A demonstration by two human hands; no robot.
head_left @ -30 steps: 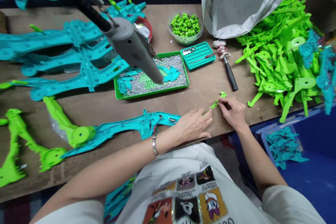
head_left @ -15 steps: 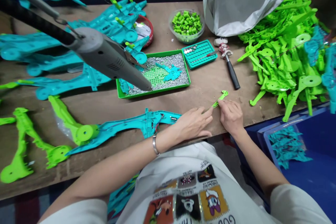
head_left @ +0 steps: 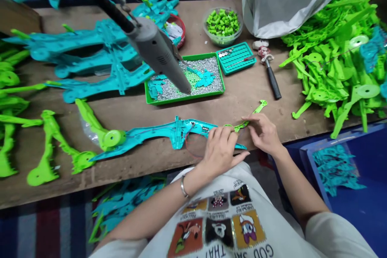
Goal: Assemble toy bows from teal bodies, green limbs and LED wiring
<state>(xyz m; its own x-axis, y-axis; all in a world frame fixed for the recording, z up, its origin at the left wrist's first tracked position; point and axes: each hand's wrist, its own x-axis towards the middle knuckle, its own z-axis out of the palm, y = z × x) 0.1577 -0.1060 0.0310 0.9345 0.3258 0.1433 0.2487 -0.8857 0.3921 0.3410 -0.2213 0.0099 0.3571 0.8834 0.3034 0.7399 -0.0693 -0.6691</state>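
A long turquoise plastic half-shell (head_left: 157,130), bow-like, lies across the near side of the bench, its open inside upward. Near its right end sit small metal springs or coils (head_left: 205,129), and a thin red wire (head_left: 188,148) loops out toward my left hand. My left hand (head_left: 222,147) bends its fingers over the shell's right end, thumb stretched sideways. Close by, a slim lime-green plastic arm (head_left: 259,107) slants behind that end. My right hand (head_left: 263,131) has its fingertips at the green arm's lower part. The fingers partly hide both contacts.
Beyond lie a green tray of screws (head_left: 185,96), a turquoise tray (head_left: 237,66), a tub of green caps (head_left: 223,41) and a hammer (head_left: 273,82). An electric screwdriver (head_left: 163,56) hangs over the screws. Green parts (head_left: 326,68) pile up right; a blue bin (head_left: 363,209) stands below.
The view has shifted, so bench things appear further right. The green arm now lies beside the shell's right end, more of it showing. My left hand has moved back left; the red wire loop shows.
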